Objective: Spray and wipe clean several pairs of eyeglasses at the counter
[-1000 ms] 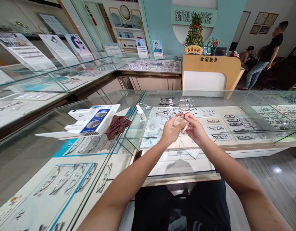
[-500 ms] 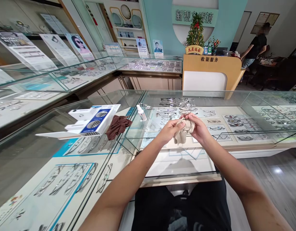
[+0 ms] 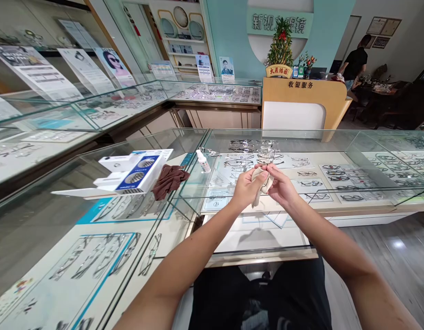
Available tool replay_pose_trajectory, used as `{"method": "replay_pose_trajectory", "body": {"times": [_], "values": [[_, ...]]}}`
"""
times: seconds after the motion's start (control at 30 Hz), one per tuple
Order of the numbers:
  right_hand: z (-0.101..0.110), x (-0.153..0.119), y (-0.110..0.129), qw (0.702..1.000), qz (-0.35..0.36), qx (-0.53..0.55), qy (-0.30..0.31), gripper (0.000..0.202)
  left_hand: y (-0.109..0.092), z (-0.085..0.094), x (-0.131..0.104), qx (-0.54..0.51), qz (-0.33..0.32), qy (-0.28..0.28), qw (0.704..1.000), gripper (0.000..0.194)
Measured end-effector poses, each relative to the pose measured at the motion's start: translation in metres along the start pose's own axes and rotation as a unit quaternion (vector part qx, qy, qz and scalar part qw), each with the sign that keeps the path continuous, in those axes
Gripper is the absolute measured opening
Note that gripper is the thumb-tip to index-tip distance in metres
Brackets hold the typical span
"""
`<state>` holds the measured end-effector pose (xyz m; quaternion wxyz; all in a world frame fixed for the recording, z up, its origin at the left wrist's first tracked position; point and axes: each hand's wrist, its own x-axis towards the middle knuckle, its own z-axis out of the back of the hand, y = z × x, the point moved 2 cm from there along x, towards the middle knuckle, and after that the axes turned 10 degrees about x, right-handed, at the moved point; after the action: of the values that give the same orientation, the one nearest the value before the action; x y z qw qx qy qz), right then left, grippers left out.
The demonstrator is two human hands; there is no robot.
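Here's the left hand (image 3: 245,187), nearly closed, thumb laid over a pale cloth (image 3: 258,196); the right hand (image 3: 281,184) meets it, fingertips pinched narrow at the cloth's far edge. The two brace each other, presumably so whatever is inside stays steady. There may be a thin dark rim in those folds, but the fingers hide too much to be sure. Soft, matte fabric, bunched up, one limp tail hanging between the palms. Left of the left hand, a white plastic bottle (image 3: 203,162) stands upright, likely kept within reach; past it, a crumpled brown cloth (image 3: 170,182) lies against a glossy blue-and-white cardboard box (image 3: 140,173). Beyond both hands, wiry spectacles (image 3: 238,163) sit neatly rowed under clear glass, probably for display.
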<state>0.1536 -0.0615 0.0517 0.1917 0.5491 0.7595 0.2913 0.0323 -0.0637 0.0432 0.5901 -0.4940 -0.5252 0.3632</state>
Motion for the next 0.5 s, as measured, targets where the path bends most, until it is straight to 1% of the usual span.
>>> {"method": "replay_pose_trajectory", "body": {"times": [0.07, 0.13, 0.27, 0.33, 0.4, 0.5], "values": [[0.001, 0.0, 0.002, 1.0, -0.002, -0.012, 0.001, 0.029, 0.002, 0.001, 0.001, 0.009, -0.009, -0.006, 1.0, 0.065], [0.004, 0.001, 0.005, 1.0, 0.0, -0.024, -0.005, 0.026, 0.004, 0.004, 0.001, 0.023, -0.017, 0.003, 1.0, 0.066], [0.009, 0.003, 0.011, 0.999, 0.014, -0.036, -0.001, 0.024, 0.007, 0.009, 0.003, 0.01, 0.006, 0.077, 0.997, 0.066], [0.01, 0.004, 0.014, 0.999, 0.025, -0.032, 0.01, 0.026, 0.008, 0.011, 0.004, -0.001, 0.021, 0.097, 0.995, 0.067], [0.01, 0.004, 0.017, 0.999, 0.035, -0.03, 0.011, 0.026, 0.009, 0.014, 0.006, -0.004, 0.033, 0.084, 0.996, 0.069], [0.011, 0.004, 0.024, 0.998, 0.055, -0.043, 0.0, 0.026, 0.013, 0.02, 0.011, -0.013, 0.059, 0.039, 0.997, 0.072]]}}
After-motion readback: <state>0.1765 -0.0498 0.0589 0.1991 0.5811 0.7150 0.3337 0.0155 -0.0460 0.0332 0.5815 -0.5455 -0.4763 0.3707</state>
